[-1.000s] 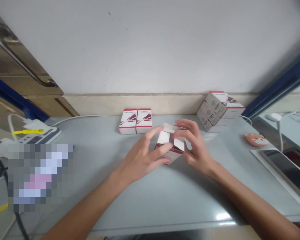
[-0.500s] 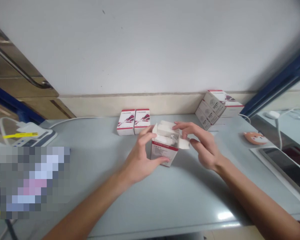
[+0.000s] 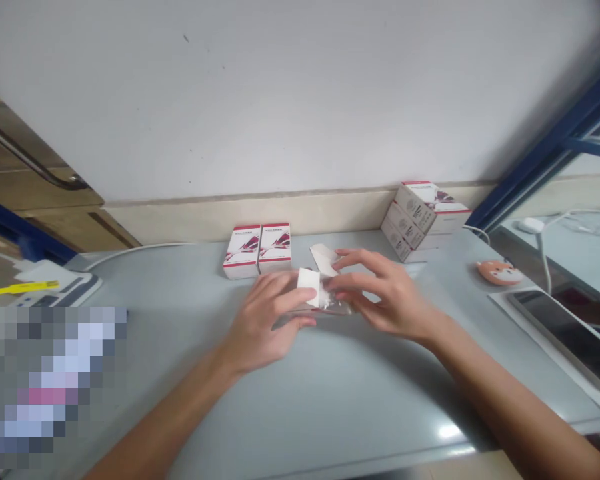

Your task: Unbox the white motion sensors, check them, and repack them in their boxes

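A small white-and-red cardboard box lies tipped on its side on the table, its flaps (image 3: 309, 285) spread and its mouth facing right. My left hand (image 3: 267, 320) is closed around the box, covering most of it. Clear, crinkled plastic wrapping (image 3: 329, 300) shows at the mouth; what it contains is hidden. My right hand (image 3: 387, 293) has its fingertips at that mouth, curled onto the plastic beside the far flap.
Two closed boxes (image 3: 258, 250) lie side by side behind my hands. A stack of similar boxes (image 3: 423, 220) stands against the wall at right. Farther right are an orange animal-faced item (image 3: 500, 272) and a phone (image 3: 565, 337). A power strip (image 3: 67, 287) sits at left.
The box has gone from upright to tipped, with its mouth now toward the right. My right hand has moved left from the side flap to the plastic inside the mouth.
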{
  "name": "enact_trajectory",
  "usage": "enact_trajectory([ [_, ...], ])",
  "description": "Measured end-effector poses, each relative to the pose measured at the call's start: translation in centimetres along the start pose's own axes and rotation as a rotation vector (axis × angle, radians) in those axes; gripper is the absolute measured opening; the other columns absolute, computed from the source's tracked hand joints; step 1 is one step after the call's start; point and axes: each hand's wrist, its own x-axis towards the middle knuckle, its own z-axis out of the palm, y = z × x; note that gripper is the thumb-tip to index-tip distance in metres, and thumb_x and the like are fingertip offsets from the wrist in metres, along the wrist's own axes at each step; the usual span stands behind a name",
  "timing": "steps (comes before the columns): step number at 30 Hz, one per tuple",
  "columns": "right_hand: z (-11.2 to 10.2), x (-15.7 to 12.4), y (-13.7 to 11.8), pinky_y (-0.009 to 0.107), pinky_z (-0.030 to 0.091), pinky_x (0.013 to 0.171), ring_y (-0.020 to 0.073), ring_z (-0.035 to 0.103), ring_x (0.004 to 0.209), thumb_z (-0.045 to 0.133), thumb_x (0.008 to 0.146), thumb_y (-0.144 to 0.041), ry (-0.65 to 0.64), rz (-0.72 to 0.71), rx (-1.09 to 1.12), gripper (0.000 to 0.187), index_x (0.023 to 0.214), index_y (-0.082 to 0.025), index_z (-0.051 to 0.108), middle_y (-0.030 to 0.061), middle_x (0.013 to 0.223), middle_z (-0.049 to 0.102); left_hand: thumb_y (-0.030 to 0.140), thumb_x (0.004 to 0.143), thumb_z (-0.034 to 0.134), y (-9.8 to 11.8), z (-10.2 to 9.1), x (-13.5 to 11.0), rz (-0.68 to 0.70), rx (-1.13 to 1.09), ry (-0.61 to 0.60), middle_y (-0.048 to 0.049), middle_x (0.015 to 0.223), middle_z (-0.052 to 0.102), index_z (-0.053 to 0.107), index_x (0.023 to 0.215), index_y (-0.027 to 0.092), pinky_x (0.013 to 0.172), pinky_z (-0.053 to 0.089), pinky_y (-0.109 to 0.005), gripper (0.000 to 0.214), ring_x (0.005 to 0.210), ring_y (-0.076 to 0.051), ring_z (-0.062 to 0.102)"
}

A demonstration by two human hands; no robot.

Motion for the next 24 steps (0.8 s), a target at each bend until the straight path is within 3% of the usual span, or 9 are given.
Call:
enact_trajectory([
  [4,1.1,-0.2,0.9,0.037,0.055,0.087,0.0221,0.073,0.101,0.064,0.102,-0.021,-0.012,0.028,-0.158,0.014,0.110,-0.029,0.073,0.0058,0.121,0.072,0.012,0.089,0.078,0.1,-0.4,0.4,-0.115,-0.013,-0.020,-0.0064,0.134,0.073,0.063,0.133,0.031,0.104,0.059,-0.041,0.051,0.119,-0.024,0.072],
  [9,2.0,0.3,0.8,0.036,0.048,0.083,0.0237,0.070,0.101,0.064,0.102,-0.020,-0.007,0.044,-0.378,0.008,0.098,-0.024,0.070,0.0040,0.105,0.077,0.026,0.089,0.081,0.1,-1.2,0.9,-0.392,-0.148,-0.042,-0.0050,0.125,0.079,0.071,0.130,0.030,0.101,0.063,-0.039,0.042,0.114,-0.025,0.076],
  [14,1.8,0.0,1.7,0.037,0.045,0.082,0.0246,0.068,0.097,0.056,0.104,-0.017,-0.012,0.152,-0.381,0.011,0.099,-0.023,0.064,0.0066,0.105,0.077,0.041,0.094,0.075,-0.6,-1.6,1.2,-0.603,-0.282,-0.121,-0.0093,0.135,0.075,0.058,0.150,0.030,0.103,0.063,-0.044,0.059,0.125,-0.029,0.072],
  [17,0.9,-0.5,2.8,0.036,0.043,0.075,0.0233,0.066,0.085,0.051,0.103,-0.017,-0.030,0.353,-0.250,0.014,0.096,-0.024,0.061,0.0048,0.095,0.075,0.045,0.100,0.067,-1.1,-1.2,1.0,-0.683,-0.334,-0.218,-0.0097,0.135,0.076,0.049,0.156,0.031,0.095,0.066,-0.040,0.061,0.121,-0.028,0.074],
  [20,0.2,-0.7,3.4,0.032,0.043,0.067,0.0199,0.060,0.073,0.048,0.105,-0.028,-0.062,0.575,0.078,0.014,0.093,-0.024,0.055,0.0019,0.083,0.070,0.048,0.104,0.059,-1.7,-0.4,0.6,-0.733,-0.355,-0.274,-0.0066,0.123,0.081,0.058,0.147,0.030,0.085,0.067,-0.036,0.047,0.105,-0.025,0.079],
  [24,0.1,-0.7,3.5,0.033,0.050,0.073,0.0177,0.061,0.075,0.047,0.107,-0.051,-0.083,0.747,0.553,0.030,0.097,-0.024,0.053,0.0000,0.083,0.066,0.044,0.106,0.053,-1.7,0.1,0.1,-0.696,-0.316,-0.232,-0.0078,0.127,0.078,0.063,0.137,0.028,0.086,0.066,-0.036,0.036,0.111,-0.025,0.077],
])
